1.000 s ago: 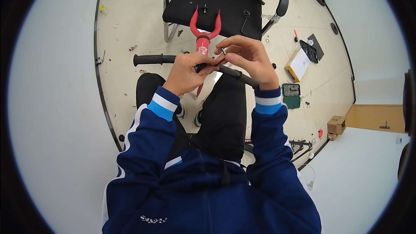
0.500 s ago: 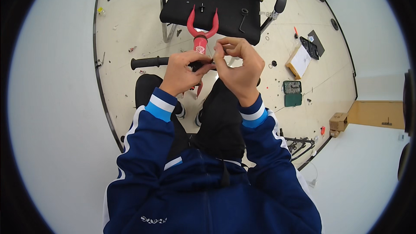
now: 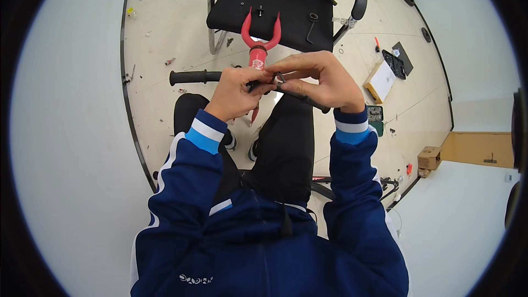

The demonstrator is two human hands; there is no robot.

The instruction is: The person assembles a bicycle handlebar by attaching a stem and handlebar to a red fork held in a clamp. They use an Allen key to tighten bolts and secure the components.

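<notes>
We see our left hand (image 3: 237, 92) and right hand (image 3: 322, 80) meeting over our lap, both on a black handlebar (image 3: 193, 77) whose grip reaches toward nine o'clock. The left fingers are curled and clamped around the bar near its middle. The right fingers are pinched together on a small metal ring (image 3: 279, 77) at the bar, just beside the left thumb. A red fork (image 3: 258, 41) rises from the bar toward twelve o'clock, its two prongs pointing at a black chair (image 3: 286, 8) strewn with small parts. At three o'clock, on the floor (image 3: 165, 27), lie a flat cardboard box (image 3: 380, 81) and a black tool case (image 3: 397, 61). Our blue sleeves carry white and light-blue cuffs.
</notes>
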